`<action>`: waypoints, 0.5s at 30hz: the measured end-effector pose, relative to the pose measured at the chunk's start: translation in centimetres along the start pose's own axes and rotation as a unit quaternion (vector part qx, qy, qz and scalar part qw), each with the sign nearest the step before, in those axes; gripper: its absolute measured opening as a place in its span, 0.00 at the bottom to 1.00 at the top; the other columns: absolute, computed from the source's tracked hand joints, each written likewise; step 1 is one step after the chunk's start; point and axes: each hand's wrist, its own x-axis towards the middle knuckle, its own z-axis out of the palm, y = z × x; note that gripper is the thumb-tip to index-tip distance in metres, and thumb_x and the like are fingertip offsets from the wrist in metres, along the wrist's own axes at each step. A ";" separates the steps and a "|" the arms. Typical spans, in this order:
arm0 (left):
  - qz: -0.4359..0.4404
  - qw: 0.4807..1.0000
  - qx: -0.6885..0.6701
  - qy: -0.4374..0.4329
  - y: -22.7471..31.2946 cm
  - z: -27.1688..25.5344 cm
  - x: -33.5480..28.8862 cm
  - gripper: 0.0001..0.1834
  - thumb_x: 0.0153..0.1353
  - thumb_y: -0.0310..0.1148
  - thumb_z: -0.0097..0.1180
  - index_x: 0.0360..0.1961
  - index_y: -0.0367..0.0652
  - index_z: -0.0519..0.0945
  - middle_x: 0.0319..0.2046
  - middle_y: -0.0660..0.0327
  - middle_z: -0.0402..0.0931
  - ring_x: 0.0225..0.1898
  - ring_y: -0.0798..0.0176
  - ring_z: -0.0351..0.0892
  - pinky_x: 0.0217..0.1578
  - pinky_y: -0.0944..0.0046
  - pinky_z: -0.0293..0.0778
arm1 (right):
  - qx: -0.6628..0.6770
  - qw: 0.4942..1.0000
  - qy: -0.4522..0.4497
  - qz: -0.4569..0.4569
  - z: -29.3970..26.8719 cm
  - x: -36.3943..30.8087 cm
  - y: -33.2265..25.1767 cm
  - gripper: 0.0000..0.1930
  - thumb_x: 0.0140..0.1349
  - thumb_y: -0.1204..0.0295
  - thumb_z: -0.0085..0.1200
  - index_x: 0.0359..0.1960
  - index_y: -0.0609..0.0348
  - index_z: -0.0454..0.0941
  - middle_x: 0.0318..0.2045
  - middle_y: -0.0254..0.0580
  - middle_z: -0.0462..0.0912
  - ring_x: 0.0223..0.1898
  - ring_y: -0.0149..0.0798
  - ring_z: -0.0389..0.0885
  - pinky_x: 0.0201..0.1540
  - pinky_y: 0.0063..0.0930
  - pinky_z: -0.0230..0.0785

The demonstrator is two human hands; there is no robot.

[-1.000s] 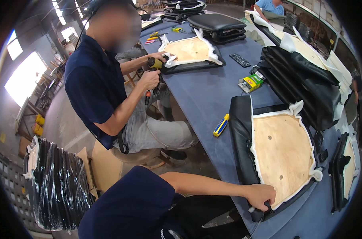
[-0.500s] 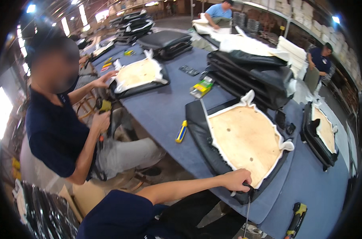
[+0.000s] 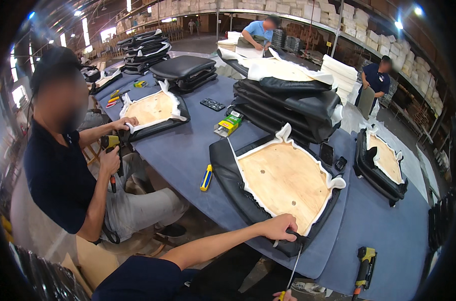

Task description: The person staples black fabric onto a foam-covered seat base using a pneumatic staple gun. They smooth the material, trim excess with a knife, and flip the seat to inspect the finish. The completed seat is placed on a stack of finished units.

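Note:
A seat pad lies upside down before me, its pale plywood base (image 3: pixel 283 175) framed by white padding and a black leather-like cover (image 3: pixel 238 188). At the pad's near corner, my left hand (image 3: pixel 279 228) is closed on the black cover's edge. My right hand (image 3: pixel 287 296) shows only in part at the lower edge. Its fingers are closed around the yellow handle of a screwdriver-like tool (image 3: pixel 294 268). The long thin metal shaft runs up to the black cover beside my left hand. Whether its tip is under the cover I cannot tell.
A yellow-and-blue-handled tool (image 3: pixel 206 178) and a green-yellow box (image 3: pixel 228 124) lie on the blue table (image 3: pixel 188 145). A staple gun (image 3: pixel 366 268) rests at right. Stacked black seats (image 3: pixel 283 108) stand behind. At left, a co-worker (image 3: pixel 57 170) holds another staple gun (image 3: pixel 110 144).
The whole view has shifted, so things sit further left in it. More of my right hand and the yellow handle shows now. My left hand keeps its hold on the cover.

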 end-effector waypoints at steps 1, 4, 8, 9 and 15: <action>0.013 1.000 -0.006 0.006 0.0 -0.1 0.2 0.15 0.55 0.35 0.72 0.29 0.32 0.83 0.27 0.54 0.76 0.31 0.57 0.76 0.34 0.57 0.71 | 0.045 0.998 -0.006 0.051 1.1 0.4 0.5 0.30 0.82 0.47 0.39 0.37 0.63 0.79 0.15 0.28 0.67 0.11 0.24 0.63 0.12 0.22 0.51; 0.034 0.999 -0.013 0.022 0.4 -0.2 0.3 0.18 0.53 0.39 0.72 0.27 0.32 0.83 0.24 0.52 0.76 0.30 0.54 0.77 0.33 0.56 0.71 | 0.068 0.994 0.081 -0.035 3.7 0.2 1.7 0.30 0.80 0.47 0.42 0.33 0.64 0.78 0.15 0.31 0.67 0.11 0.27 0.64 0.12 0.23 0.54; -0.041 0.998 0.055 0.008 3.0 -1.5 -0.6 0.17 0.59 0.40 0.72 0.37 0.36 0.85 0.31 0.53 0.78 0.36 0.53 0.79 0.40 0.58 0.75 | 0.140 0.964 0.183 -0.131 2.1 -0.4 3.8 0.28 0.78 0.49 0.46 0.31 0.64 0.79 0.16 0.36 0.71 0.14 0.29 0.68 0.15 0.25 0.59; -0.071 0.995 0.069 0.014 4.8 -1.5 -1.0 0.17 0.61 0.41 0.72 0.41 0.37 0.86 0.34 0.53 0.79 0.38 0.52 0.80 0.43 0.58 0.76 | 0.126 0.966 0.173 -0.147 1.9 -0.8 2.6 0.27 0.78 0.51 0.47 0.31 0.64 0.80 0.16 0.36 0.72 0.14 0.29 0.68 0.16 0.25 0.60; 0.232 0.920 0.308 0.079 17.0 -0.8 -8.2 0.21 0.68 0.45 0.64 0.54 0.42 0.81 0.50 0.56 0.76 0.51 0.54 0.77 0.61 0.48 0.70 | -0.197 0.936 0.074 -0.284 -1.3 -0.9 0.3 0.10 0.72 0.67 0.59 0.38 0.62 0.84 0.22 0.38 0.80 0.24 0.38 0.79 0.28 0.37 0.70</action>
